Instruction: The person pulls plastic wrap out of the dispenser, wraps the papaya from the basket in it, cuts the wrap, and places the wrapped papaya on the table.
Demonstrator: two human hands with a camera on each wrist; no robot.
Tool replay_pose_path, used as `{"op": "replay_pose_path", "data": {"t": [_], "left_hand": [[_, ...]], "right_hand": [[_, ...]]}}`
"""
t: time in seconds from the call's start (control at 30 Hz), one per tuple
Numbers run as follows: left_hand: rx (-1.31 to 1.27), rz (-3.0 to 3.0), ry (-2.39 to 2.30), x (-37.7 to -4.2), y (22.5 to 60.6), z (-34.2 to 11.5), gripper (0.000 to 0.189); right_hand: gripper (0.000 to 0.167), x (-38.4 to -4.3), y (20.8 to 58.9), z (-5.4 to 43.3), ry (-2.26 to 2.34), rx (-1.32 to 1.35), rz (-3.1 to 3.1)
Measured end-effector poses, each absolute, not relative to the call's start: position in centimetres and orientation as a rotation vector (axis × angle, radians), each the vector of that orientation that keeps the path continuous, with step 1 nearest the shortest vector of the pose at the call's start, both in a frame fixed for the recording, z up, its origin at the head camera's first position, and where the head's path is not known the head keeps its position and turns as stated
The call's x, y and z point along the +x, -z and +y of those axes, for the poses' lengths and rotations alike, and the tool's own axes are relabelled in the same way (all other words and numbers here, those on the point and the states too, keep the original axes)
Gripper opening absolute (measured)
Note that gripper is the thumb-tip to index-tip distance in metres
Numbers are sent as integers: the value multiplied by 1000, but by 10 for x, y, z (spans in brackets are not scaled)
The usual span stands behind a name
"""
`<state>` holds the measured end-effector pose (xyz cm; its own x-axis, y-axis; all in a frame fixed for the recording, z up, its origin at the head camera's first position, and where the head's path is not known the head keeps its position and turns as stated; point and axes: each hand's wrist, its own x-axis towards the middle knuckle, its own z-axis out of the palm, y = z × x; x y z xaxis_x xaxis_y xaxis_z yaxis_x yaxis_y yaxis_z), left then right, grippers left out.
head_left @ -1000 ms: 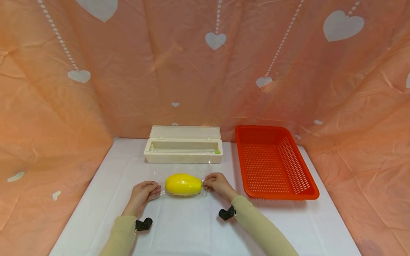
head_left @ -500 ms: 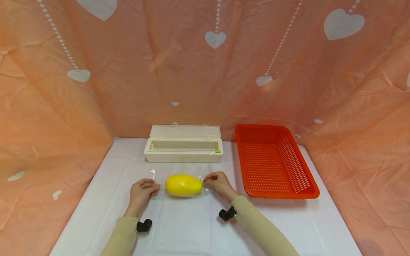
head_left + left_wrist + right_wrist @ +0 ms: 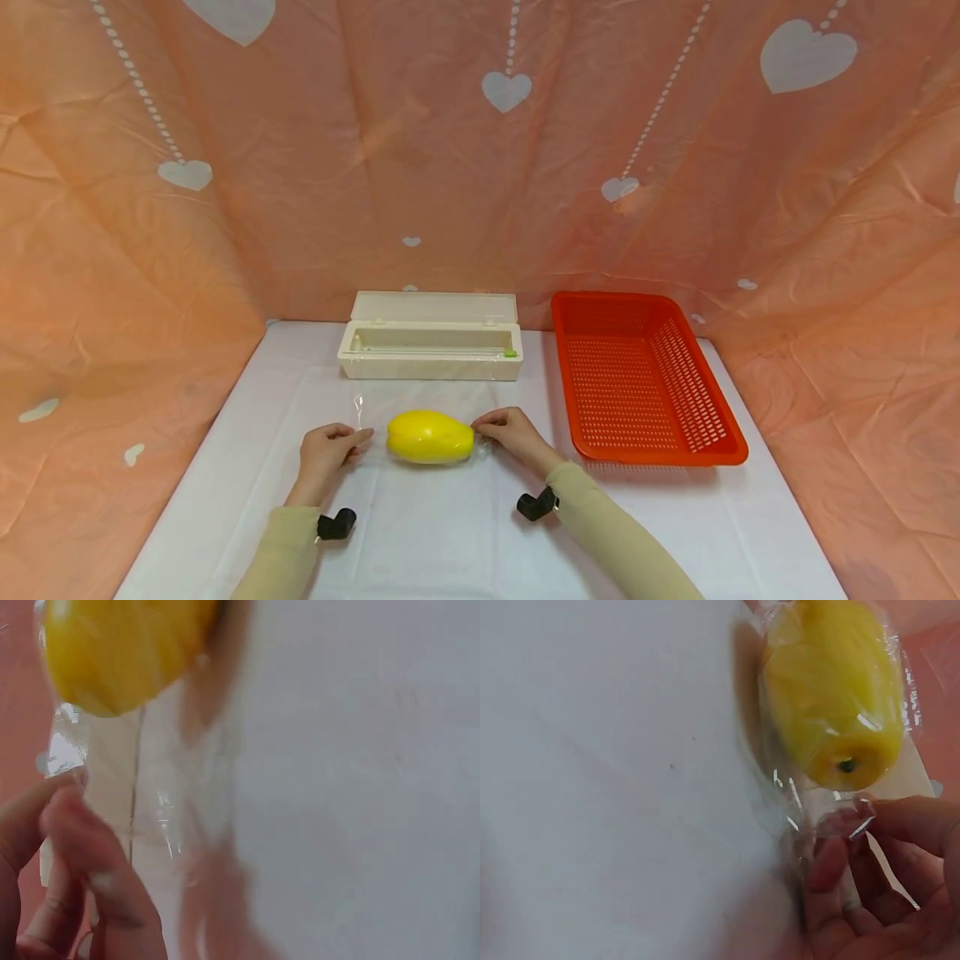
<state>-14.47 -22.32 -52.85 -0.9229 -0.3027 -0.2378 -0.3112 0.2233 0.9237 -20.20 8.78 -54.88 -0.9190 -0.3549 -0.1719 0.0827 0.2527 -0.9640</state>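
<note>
A smooth, oblong yellow fruit (image 3: 430,437) lies sideways over the white table between my hands. Clear plastic wrap (image 3: 789,799) covers it and sticks out past both ends. At the fruit's left end my left hand (image 3: 327,454) pinches the wrap between thumb and forefinger, and the left wrist view shows the film (image 3: 69,739) stretching from the fingertips toward the fruit. My right hand (image 3: 517,435) pinches gathered film close to the right end, where a small dark stem spot (image 3: 846,765) shows in the right wrist view.
Behind the fruit stands a cream wrap dispenser box (image 3: 429,368) with its lid raised and a green slider (image 3: 511,354) on its cutter rail. A red perforated basket (image 3: 622,400) sits at the right. A pink curtain with hearts (image 3: 450,183) surrounds the table (image 3: 420,542).
My left hand has shifted slightly left, away from the fruit, with the film at its fingertips. The right fingertips have come in closer to the fruit's right end. The fruit stays in place.
</note>
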Motion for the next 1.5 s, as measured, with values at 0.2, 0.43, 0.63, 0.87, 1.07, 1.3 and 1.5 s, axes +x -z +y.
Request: {"op": "replay_pose_path", "data": {"t": [0.2,0.43,0.63,0.87,1.07,1.3,1.5], "left_hand": [[-663,1948,-2195,-144,516,-222,46],[-345,1931,-2293,-133,509,-209,37],[-242,1960,-2261,-134,510,-205,38],[-254,1905,-2320,-135,510,-203,39],[-141,1971,-2288,-139,509,-205,50],[23,2021,-2269,-145,510,-208,56],[-65,1974,-2284,-148,509,-206,58]], "right_hand": [[21,-195,544,93,1768,-257,2086],[22,-185,542,100,1763,-330,2068],[21,-180,540,104,1748,-353,2235],[23,-170,520,99,1877,-394,2202],[20,-158,503,91,1878,-443,2141],[20,-158,505,87,1890,-469,2083],[22,-157,504,87,1903,-464,2063]]}}
